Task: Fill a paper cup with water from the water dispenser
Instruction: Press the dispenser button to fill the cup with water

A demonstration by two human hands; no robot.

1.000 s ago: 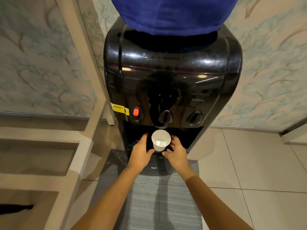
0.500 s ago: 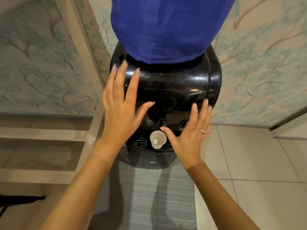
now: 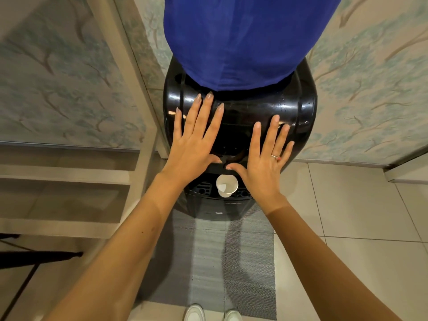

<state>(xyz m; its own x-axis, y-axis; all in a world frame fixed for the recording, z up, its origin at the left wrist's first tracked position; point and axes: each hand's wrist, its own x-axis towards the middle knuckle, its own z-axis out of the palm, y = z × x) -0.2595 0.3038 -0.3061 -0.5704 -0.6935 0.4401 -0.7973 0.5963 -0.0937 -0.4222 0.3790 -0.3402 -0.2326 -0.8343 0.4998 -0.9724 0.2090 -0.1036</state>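
A white paper cup [image 3: 227,186] stands upright on the drip tray [image 3: 203,188] of the black water dispenser [image 3: 298,107], below the taps, which my hands hide. Nothing touches the cup. My left hand [image 3: 196,140] is spread flat, palm down, in front of the dispenser's upper left face. My right hand [image 3: 264,158], with a ring on one finger, is spread the same way to the right of it. Both hands are held above the cup and hold nothing. A blue cloth cover [image 3: 243,40] wraps the bottle on top.
A grey woven mat [image 3: 231,262] lies on the tiled floor in front of the dispenser, with my white shoes [image 3: 213,313] at its near edge. Beige steps [image 3: 64,177] rise on the left. Patterned walls stand behind and to both sides.
Both hands let go of the cup, which stays on the drip tray, and rose with fingers spread. The view has lifted and tilted down, showing more of the floor.
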